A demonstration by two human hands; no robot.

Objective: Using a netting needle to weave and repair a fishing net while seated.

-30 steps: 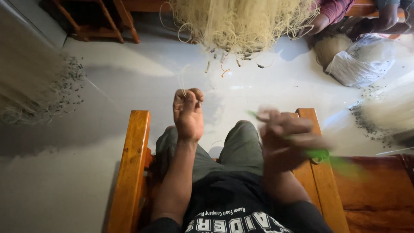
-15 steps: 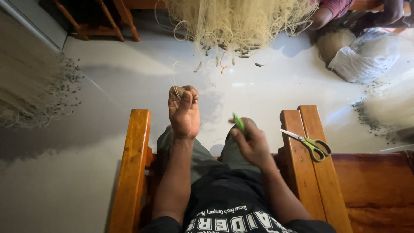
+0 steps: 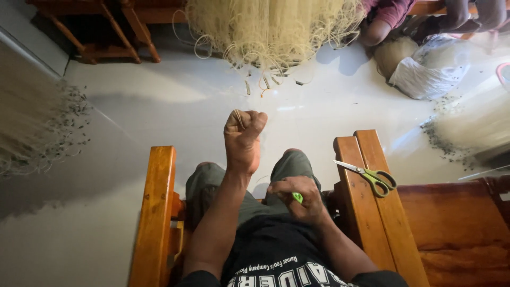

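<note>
the person sits in an orange-brown wooden armchair (image 3: 155, 212), looking down over their own lap at a pale tiled floor (image 3: 159, 111). the left hand (image 3: 243, 133) is raised out in front, clenched into a fist around a few thin pale strands of fishing-net twine (image 3: 238, 118) that cross over the knuckles; where the strands run beyond the fist is too fine to tell. the right hand (image 3: 298, 197) sits low over the lap, its grip closed around a small bright green plastic tool (image 3: 297, 197), of which only a sliver shows between the fingers, so its full shape cannot be told.

judging from this, the step in hand looks like netting or knotting work: the left fist holds the twine taut while the right works the green tool close to the body. the next move would seem to call for keeping that tension and bringing the green tool up to the strands at the left fist.

a pair of green-handled scissors (image 3: 372, 176) lies on the chair's broad right armrest (image 3: 366, 212), near its front end, apart from both hands. a large heap of pale yellowish net (image 3: 271, 26) hangs at the far edge of the floor, with another person's arm (image 3: 380, 26) and a white sack (image 3: 425, 72) towards the far right corner.
</note>
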